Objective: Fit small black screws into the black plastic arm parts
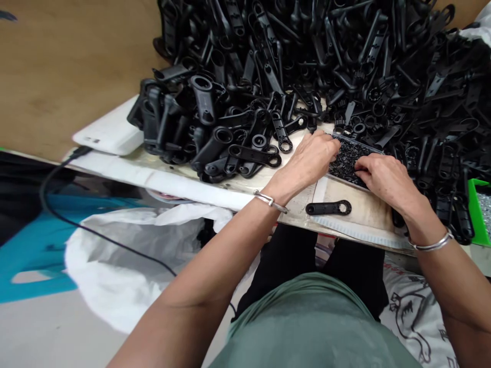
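Note:
A shallow tray (333, 175) full of small black parts lies on the table between my hands. My left hand (307, 161) rests at the tray's left edge, fingers curled down onto the small parts. My right hand (383, 176) sits on the tray's right side, fingertips pressed into the parts. What either hand pinches is hidden. A single black plastic lever (328, 208) with a ring at each end lies flat just in front of the tray. A big heap of the same black levers (307, 66) rises behind and around the tray.
A white flat device (109, 134) with a black cable (57, 174) sits at the table's left end. A green bin (477, 209) stands at the right edge. White plastic bags (126, 255) and a blue stool (34, 255) lie below the table.

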Demonstrator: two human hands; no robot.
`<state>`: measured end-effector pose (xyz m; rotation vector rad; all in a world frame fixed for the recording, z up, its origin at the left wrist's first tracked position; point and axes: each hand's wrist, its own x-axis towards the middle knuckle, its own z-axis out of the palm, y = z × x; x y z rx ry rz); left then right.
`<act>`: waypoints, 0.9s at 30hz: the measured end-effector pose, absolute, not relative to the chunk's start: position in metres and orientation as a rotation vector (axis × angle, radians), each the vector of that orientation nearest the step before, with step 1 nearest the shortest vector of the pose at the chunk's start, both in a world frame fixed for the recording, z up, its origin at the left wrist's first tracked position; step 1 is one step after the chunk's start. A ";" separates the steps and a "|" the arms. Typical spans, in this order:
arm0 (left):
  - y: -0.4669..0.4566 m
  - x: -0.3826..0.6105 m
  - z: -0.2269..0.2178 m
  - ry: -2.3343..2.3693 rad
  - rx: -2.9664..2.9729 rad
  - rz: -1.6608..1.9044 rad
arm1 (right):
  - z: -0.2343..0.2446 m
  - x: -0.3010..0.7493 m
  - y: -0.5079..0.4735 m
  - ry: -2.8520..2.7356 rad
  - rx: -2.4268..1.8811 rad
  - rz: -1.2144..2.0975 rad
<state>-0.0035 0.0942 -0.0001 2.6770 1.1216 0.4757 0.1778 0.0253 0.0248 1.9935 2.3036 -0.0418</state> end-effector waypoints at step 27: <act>0.048 -0.026 -0.007 0.721 0.913 1.042 | 0.027 0.170 0.030 2.117 2.069 0.001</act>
